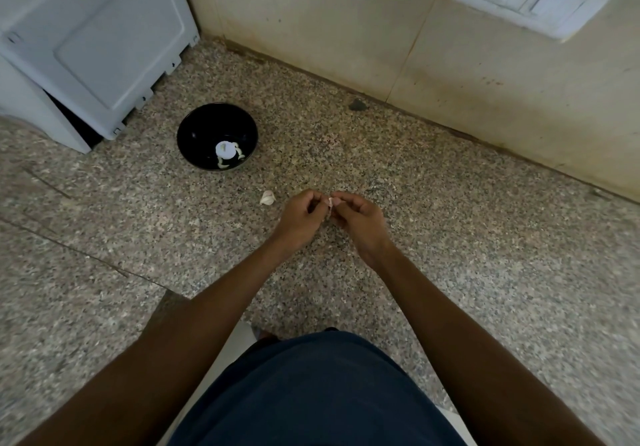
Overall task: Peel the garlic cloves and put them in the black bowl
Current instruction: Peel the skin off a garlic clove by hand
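Both hands pinching garlic clove [330, 202], midcounter

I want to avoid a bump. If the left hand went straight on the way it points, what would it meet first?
Probably the right hand: the left hand faces it across the garlic clove both pinch.
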